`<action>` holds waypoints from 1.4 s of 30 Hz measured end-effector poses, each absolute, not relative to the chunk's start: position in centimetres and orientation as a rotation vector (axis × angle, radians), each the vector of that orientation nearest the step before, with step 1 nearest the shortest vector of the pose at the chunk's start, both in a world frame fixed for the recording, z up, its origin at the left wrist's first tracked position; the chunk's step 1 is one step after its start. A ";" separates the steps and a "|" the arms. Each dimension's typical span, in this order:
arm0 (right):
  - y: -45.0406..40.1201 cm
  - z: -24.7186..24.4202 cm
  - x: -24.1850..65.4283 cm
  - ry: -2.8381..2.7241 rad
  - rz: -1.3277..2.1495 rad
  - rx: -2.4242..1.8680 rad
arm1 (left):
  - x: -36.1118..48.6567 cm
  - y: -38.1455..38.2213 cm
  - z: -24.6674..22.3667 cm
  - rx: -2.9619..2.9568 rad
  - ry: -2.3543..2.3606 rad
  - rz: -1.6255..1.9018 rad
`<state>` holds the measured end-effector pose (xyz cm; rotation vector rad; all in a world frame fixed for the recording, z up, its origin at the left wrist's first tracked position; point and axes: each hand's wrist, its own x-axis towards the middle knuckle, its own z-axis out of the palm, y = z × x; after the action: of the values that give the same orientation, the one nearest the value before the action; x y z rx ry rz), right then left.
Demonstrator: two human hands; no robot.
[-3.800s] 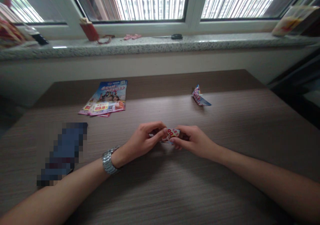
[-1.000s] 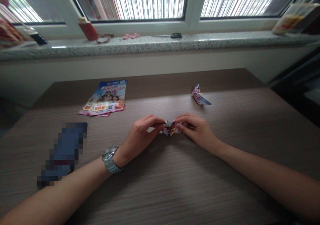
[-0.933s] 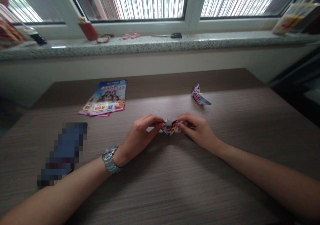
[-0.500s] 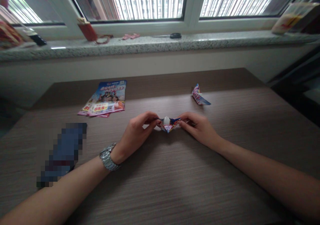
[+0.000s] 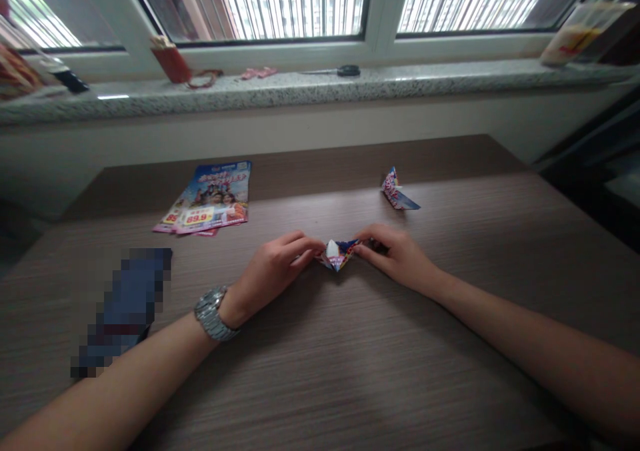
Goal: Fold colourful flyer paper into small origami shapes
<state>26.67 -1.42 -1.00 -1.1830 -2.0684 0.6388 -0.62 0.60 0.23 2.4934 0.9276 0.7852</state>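
Note:
A small folded paper piece (image 5: 338, 256), printed in bright colours with a white peak in its middle, is held between my two hands just over the table. My left hand (image 5: 280, 264), with a metal watch on its wrist, pinches the paper's left end between thumb and fingers. At the right end, the thumb and index finger of my right hand (image 5: 393, 251) are closed on it. The fingers cover both ends of the paper. Farther back on the right lies a second folded paper piece (image 5: 397, 194), apart from both hands.
Printed flyers (image 5: 215, 197) lie stacked at the back left of the wooden table (image 5: 320, 371). A pixelated dark blue object (image 5: 125, 304) rests beside my left forearm. On the stone windowsill (image 5: 300, 91) are a red box (image 5: 171, 61) and a black-handled tool (image 5: 349, 71).
My left fingers have shifted and lie flatter along the paper's left end. The paper has opened slightly and sits a little lower. My right hand keeps its hold.

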 end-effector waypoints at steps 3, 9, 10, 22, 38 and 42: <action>-1.5 -1.0 26.6 -2.080 0.635 -1.158 | -0.6 0.5 0.2 2.527 0.937 0.751; -1.7 -1.0 26.4 -2.248 0.482 -0.960 | -0.6 0.4 0.1 2.570 0.922 0.743; -1.7 -1.0 26.3 -2.295 0.456 -0.935 | -0.6 0.4 0.1 2.575 0.918 0.744; -1.6 -1.1 26.3 -2.368 0.360 -0.900 | -0.6 0.2 0.5 2.737 0.814 0.536; -1.8 -0.5 26.3 -2.491 0.098 -0.921 | -0.6 0.1 0.2 2.736 0.828 0.553; -1.8 -0.7 26.3 -2.484 0.123 -0.929 | -0.5 0.1 0.3 2.737 0.816 0.544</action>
<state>26.34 -1.81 -0.73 -0.9292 -2.4839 0.1232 -0.51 0.06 0.29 2.7367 0.8162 0.5437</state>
